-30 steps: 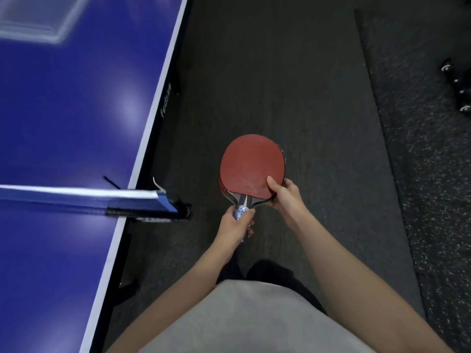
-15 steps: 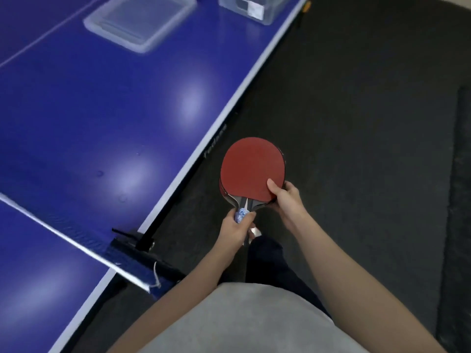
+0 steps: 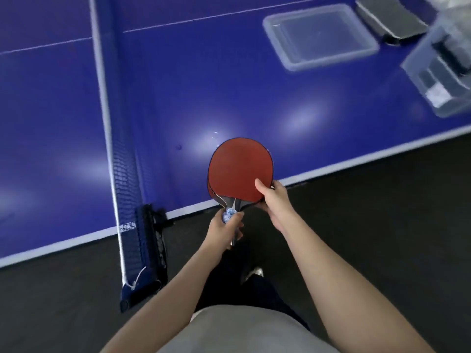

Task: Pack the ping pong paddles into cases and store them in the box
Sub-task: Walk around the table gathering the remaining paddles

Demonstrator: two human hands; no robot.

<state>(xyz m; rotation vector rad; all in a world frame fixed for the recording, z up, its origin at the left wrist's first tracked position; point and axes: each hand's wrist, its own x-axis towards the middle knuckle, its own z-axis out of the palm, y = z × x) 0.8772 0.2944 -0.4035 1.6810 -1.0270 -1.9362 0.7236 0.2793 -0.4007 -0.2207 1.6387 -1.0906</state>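
Paddles (image 3: 239, 169) are gripped by the left hand (image 3: 224, 229) at 6 o'clock, pinched by the right hand (image 3: 274, 200) at 4; lower one's probably dropped if that pinch gets eased.

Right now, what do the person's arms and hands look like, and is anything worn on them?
Both forearms are bare, with no sleeves in sight. No gloves, watch or bracelet show on the left hand or right hand. A light grey top shows lower down.

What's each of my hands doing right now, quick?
Left hand: closed, gripping the paddle by its handle.
Right hand: closed, pinching the paddle's edge, thumb on the red face.
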